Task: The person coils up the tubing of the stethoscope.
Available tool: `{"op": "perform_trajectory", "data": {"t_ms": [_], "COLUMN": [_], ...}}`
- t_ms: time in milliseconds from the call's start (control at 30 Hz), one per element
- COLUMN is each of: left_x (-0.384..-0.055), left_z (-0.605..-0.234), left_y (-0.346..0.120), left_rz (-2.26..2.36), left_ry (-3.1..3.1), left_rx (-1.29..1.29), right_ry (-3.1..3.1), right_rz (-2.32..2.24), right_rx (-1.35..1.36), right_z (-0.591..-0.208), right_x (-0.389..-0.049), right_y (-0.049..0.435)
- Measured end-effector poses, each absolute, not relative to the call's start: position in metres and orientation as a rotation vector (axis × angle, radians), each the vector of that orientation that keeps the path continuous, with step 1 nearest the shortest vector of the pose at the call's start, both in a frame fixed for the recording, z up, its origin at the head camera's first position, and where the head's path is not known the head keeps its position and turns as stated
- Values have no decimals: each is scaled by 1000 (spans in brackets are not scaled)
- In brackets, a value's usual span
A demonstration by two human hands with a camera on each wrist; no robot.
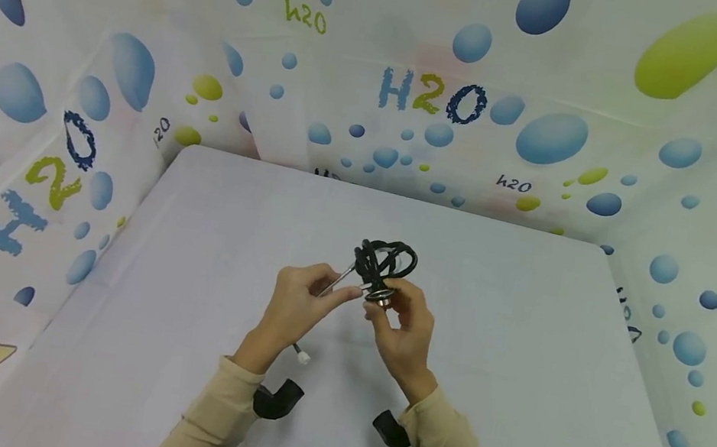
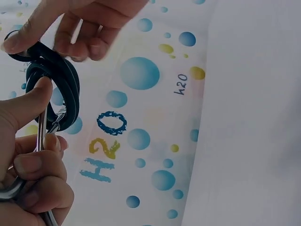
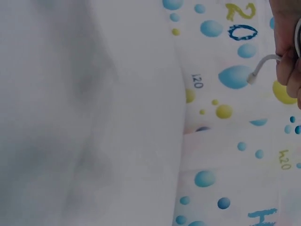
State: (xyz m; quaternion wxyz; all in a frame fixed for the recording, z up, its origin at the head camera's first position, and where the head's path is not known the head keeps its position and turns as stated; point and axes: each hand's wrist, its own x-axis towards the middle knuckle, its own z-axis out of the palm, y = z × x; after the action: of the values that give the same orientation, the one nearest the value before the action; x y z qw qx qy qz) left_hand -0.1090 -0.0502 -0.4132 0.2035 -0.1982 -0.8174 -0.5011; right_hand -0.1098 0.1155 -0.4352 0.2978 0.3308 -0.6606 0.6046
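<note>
Both hands hold a stethoscope up over the table, its black tubing (image 1: 367,262) looped into a coil. My left hand (image 1: 297,301) grips the metal ear tubes (image 2: 41,129), thumb pressed along them and fingers curled underneath. One white ear tip (image 1: 304,357) pokes out below that hand, and the ear tip (image 3: 251,78) shows at the right of the right wrist view. My right hand (image 1: 408,333) pinches the round chest piece (image 1: 379,296) between thumb and fingers, just beneath the coil. In the left wrist view the right hand (image 2: 89,28) is above the left, at the coil's upper end.
A white-covered table (image 1: 522,341) spreads under the hands. Behind and at the sides hangs a white cloth (image 1: 371,140) printed with blue and green drops and lettering. Black camera pieces (image 1: 279,399) sit at both wrists by the beige sleeves (image 1: 212,414).
</note>
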Motion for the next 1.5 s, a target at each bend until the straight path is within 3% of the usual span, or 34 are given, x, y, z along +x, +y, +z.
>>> {"op": "perform_trajectory", "data": {"t_ms": [500, 900, 1500], "left_x": [-104, -105, -98], "left_z": [-415, -419, -421], "left_y": [-51, -53, -50], "left_rz": [-1349, -1389, -1044], "left_ry": [-2229, -2198, -2063], "left_rx": [-555, -501, -562], "right_ry": [-1839, -1968, -2076], "right_rz": [1866, 1594, 2142], "right_rx": [673, 880, 195], "right_z": [-417, -408, -401], "right_x": [-102, -106, -104], "right_y": [118, 132, 122]}}
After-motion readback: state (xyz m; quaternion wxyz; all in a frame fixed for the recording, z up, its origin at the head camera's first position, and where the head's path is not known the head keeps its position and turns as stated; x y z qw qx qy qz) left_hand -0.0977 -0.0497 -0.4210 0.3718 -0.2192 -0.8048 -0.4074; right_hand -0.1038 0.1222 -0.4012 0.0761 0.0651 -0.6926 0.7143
